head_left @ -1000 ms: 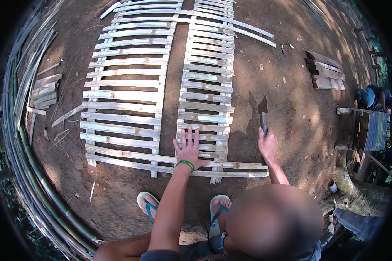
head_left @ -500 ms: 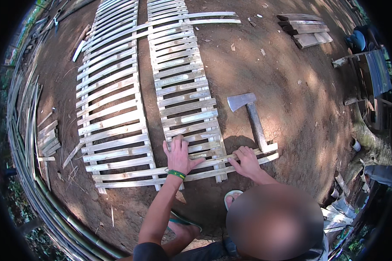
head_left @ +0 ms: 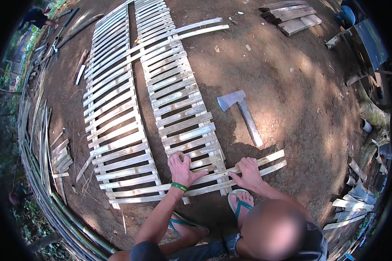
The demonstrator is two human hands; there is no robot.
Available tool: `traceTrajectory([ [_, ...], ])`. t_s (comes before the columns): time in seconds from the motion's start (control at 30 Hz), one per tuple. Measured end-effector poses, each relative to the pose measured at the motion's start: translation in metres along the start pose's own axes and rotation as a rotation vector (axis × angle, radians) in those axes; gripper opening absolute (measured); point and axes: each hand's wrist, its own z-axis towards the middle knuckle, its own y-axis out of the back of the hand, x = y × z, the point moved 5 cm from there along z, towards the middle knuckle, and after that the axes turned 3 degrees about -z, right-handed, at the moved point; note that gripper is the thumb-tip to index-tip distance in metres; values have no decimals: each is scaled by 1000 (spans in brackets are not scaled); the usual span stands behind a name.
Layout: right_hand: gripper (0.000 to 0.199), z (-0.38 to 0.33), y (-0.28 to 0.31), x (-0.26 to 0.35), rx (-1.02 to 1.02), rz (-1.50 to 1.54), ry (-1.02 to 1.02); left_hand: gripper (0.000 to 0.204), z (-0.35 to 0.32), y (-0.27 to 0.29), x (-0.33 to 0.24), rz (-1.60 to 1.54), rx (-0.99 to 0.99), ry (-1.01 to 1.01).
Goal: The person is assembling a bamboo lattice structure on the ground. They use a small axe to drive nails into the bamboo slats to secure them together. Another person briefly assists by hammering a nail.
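Two long panels of split-bamboo slats lie on the ground, a left bamboo panel [head_left: 113, 141] and a right bamboo panel [head_left: 178, 108]. Two bamboo strips [head_left: 265, 160] run crosswise over their near ends and stick out to the right. My left hand [head_left: 183, 173] is on the right panel's left edge, fingers bent over the slat ends and thumb stretched toward the strips. My right hand [head_left: 249, 174] grips the farther crosswise strip just right of that panel, fingers over it and thumb on the near side. An axe [head_left: 244, 113] lies on the soil beyond my right hand.
Two more crosswise strips [head_left: 200, 30] rest over the panels farther off. Sawn boards [head_left: 292, 17] are stacked at the far right. Bamboo poles [head_left: 69, 222] line the left side, near short split pieces [head_left: 62, 154]. Another person [head_left: 35, 18] is at the far left.
The view has shifted, showing more of my feet and the person at far left. Both hands stay on the bamboo. The crosswise strips' right ends now stand clear of the axe handle.
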Motion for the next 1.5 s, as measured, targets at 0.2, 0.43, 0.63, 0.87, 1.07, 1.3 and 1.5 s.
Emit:
traceTrajectory([
  [0.2, 33, 7, 4, -19, 51, 10, -36, 79, 12, -10, -6, -17, -47, -22],
  [0.43, 52, 55, 25, -42, -201, -66, -112, 77, 9, -9, 1, -11, -42, -2],
  [0.63, 69, 147, 39, -102, -113, -379, -387, 93, 53, -9, 30, 91, -155, 54],
  [0.87, 63, 167, 19, -153, 188, -674, -494, 102, 88, -24, 38, 72, -18, 127],
  [1.07, 61, 182, 70, -99, 249, -413, -573, 99, 92, -36, 34, 63, -67, 257],
  [1.3, 33, 194, 84, 15, 209, 505, -682, 95, 94, -33, 35, 44, -33, 297],
  [1.5, 40, 173, 56, 29, 241, 78, -453, 97, 97, -37, 34, 24, -15, 287],
])
